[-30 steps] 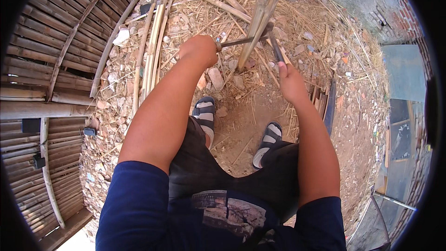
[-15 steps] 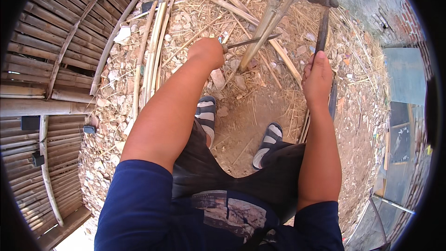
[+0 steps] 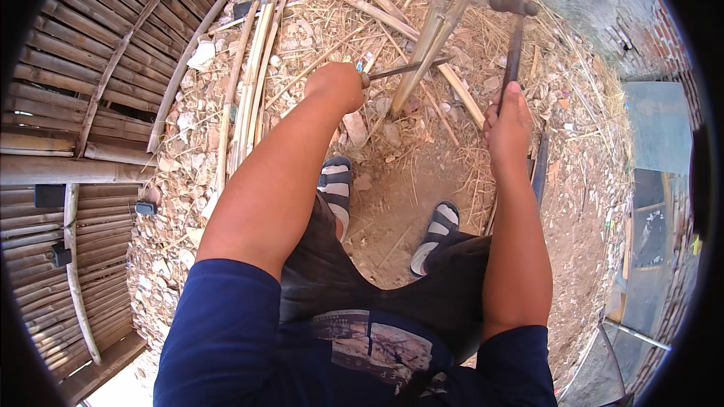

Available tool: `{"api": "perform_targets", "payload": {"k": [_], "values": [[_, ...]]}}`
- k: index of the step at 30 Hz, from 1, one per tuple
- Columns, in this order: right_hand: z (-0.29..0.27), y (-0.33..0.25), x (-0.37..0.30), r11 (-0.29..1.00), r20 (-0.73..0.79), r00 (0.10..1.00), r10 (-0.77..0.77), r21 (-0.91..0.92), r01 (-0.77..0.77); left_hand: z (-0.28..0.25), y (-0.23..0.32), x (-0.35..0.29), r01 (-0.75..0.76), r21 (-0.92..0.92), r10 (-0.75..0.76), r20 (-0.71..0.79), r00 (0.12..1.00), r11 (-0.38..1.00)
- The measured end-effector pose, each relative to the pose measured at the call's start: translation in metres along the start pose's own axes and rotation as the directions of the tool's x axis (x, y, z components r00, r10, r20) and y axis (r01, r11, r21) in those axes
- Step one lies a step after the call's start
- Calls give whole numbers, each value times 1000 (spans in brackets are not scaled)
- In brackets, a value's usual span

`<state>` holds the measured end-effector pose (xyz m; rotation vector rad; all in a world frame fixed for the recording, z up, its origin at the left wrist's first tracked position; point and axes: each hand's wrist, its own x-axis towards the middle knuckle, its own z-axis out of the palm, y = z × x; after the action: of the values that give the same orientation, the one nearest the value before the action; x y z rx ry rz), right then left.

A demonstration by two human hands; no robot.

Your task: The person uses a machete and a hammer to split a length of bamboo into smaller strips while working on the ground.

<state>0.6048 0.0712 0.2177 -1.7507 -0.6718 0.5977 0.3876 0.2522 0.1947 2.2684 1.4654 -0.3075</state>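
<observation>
My left hand (image 3: pixel 335 86) is closed round the handle of a knife (image 3: pixel 400 70), whose long dark blade points right. That blade sits in the split of an upright bamboo pole (image 3: pixel 427 53), with its tip showing past the right side. The pole's lower end rests on the ground, and above the blade its two halves spread apart. My right hand (image 3: pixel 510 126) grips a hammer (image 3: pixel 513 49) by its dark handle. The hammer's metal head is raised to the right of the pole, apart from both pole and blade.
Long bamboo strips (image 3: pixel 249 90) lie on the rubble at left, beside a bamboo slat wall (image 3: pixel 90 53). Another bamboo length (image 3: pixel 362 4) lies behind the pole. Straw and stones cover the ground. A plastered brick wall (image 3: pixel 588 7) stands at far right. My sandalled feet are below.
My right hand and the hammer have shifted slightly left, toward the pole. The pole's upper part has moved slightly; my left hand and the knife stay nearly in place.
</observation>
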Motion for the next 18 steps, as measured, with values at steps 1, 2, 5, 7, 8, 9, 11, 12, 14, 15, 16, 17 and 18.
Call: {"api": "perform_targets", "payload": {"k": [1, 2, 5, 7, 8, 9, 11, 12, 14, 15, 16, 17, 18], "values": [[0, -3, -1, 998, -27, 999, -36, 53, 37, 0, 1, 0, 34, 11, -34, 1, 999, 999], [1, -3, -2, 992, -54, 996, -71, 105, 76, 1, 3, 0, 69, 24, -69, 0, 998, 997], [7, 53, 4, 892, -13, 972, -234, -400, 209, 8, 5, 10, 71, 52, -72, 17, 997, 996], [14, 100, 2, 822, 9, 978, -207, -540, 179, 16, 9, 17, 43, 61, -44, 21, 999, 997], [17, 109, 4, 782, 24, 980, -200, -599, 174, 18, 10, 19, 41, 66, -41, 11, 999, 997], [18, 97, 8, 814, 48, 990, -131, -565, 135, 19, 8, 17, 48, 71, -49, 3, 999, 996], [15, 68, 11, 864, 100, 995, 24, -502, 30, 10, 13, 7, 100, 63, -103, 45, 994, 993], [6, 73, 19, 888, 82, 997, -6, -458, 43, 9, 15, 7, 87, 52, -90, 58, 994, 995], [13, 41, 9, 959, 25, 997, -79, -271, 83, 13, 5, 11, 82, 36, -84, 51, 995, 996], [13, 21, 4, 978, -11, 994, -112, -177, 109, 17, -1, 14, 72, 32, -73, 31, 997, 997], [11, 10, 4, 968, -41, 978, -204, -160, 195, 18, -1, 14, 60, 29, -60, 13, 998, 998], [9, 9, 7, 970, -51, 972, -228, -103, 222, 18, -1, 15, 68, 36, -68, 16, 998, 997], [4, 10, 9, 969, -67, 967, -246, -48, 243, 16, 3, 14, 70, 46, -72, 26, 997, 996]]}}
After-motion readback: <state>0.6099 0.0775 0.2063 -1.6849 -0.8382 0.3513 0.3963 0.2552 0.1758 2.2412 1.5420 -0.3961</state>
